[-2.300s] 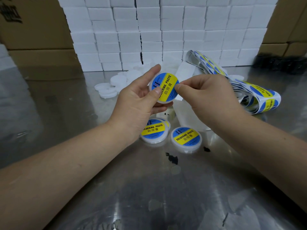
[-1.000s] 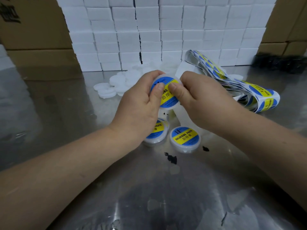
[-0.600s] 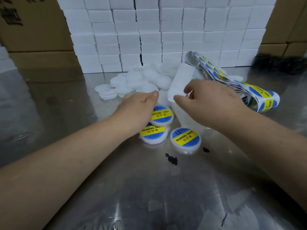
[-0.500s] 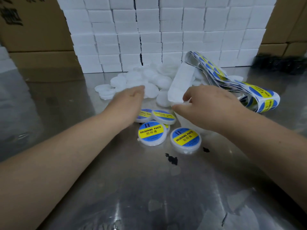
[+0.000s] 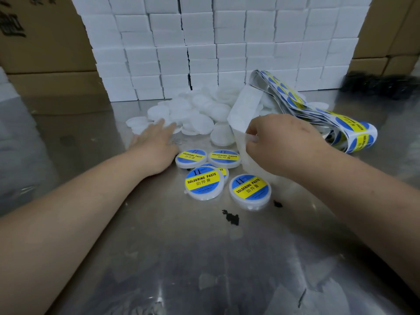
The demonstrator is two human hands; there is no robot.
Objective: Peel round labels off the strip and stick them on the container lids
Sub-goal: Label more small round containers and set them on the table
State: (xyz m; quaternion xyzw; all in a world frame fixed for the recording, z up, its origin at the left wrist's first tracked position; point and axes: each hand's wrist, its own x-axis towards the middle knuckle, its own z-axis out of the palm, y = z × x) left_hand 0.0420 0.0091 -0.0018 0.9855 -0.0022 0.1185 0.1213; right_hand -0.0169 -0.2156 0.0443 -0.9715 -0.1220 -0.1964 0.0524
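Several white lids with blue-and-yellow round labels (image 5: 203, 181) lie grouped on the metal table (image 5: 159, 258). Behind them sits a pile of bare white lids (image 5: 200, 110). My left hand (image 5: 156, 144) lies flat, fingers spread, reaching over the near left edge of that pile and holding nothing. My right hand (image 5: 281, 144) pinches the empty white end of the label strip (image 5: 244, 108). The strip's folded part, carrying blue-and-yellow labels (image 5: 350, 130), lies to the right.
A wall of stacked white boxes (image 5: 227, 42) closes the back of the table. Brown cartons (image 5: 41, 53) stand to the left and right behind it. A black scrap (image 5: 231, 217) lies in front of the labelled lids. Something dark (image 5: 377, 84) sits far right.
The labelled lid I held in both hands now lies with the others. My left hand has reached back to the bare lids. My right hand has taken hold of the strip.
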